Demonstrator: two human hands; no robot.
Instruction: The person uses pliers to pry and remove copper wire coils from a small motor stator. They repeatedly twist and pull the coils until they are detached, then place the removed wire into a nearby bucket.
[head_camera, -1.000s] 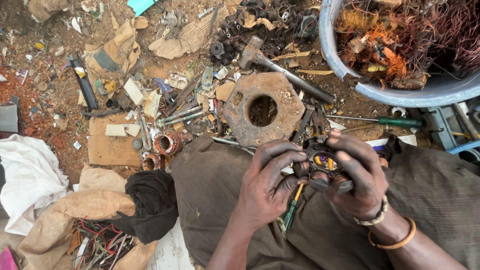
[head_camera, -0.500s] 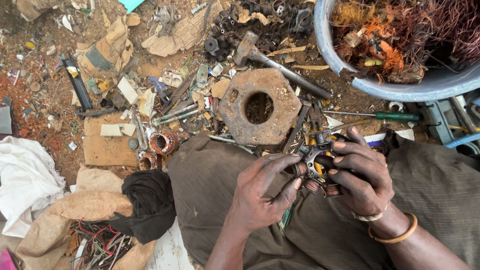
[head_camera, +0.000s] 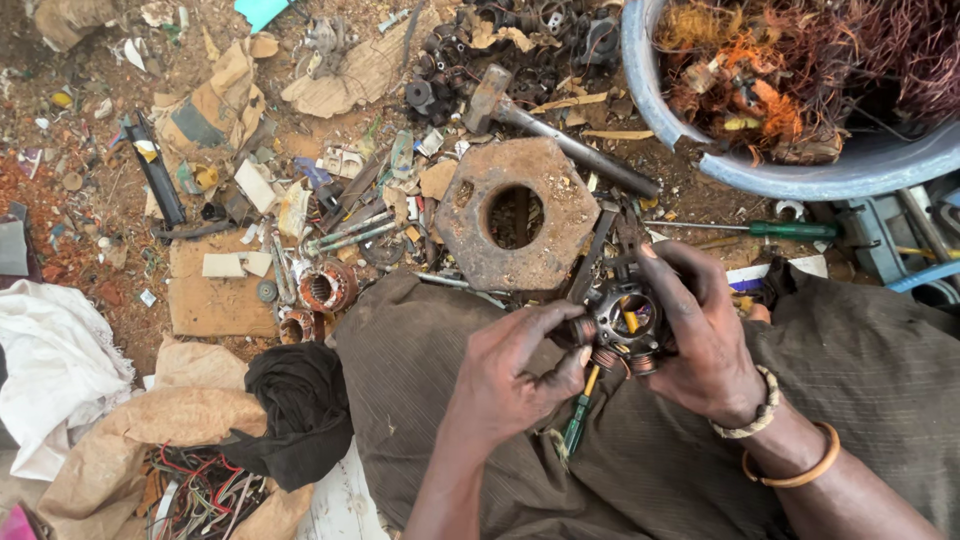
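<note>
Your right hand (head_camera: 705, 345) is clamped around a small motor stator (head_camera: 622, 322) with copper coils, held over your lap just below the rusty hexagonal plate (head_camera: 515, 215). Your left hand (head_camera: 510, 375) pinches its left edge while gripping a green-handled screwdriver (head_camera: 577, 418). Scrap crowds the ground ahead; the blue basin (head_camera: 800, 175) rim sits near on the right.
</note>
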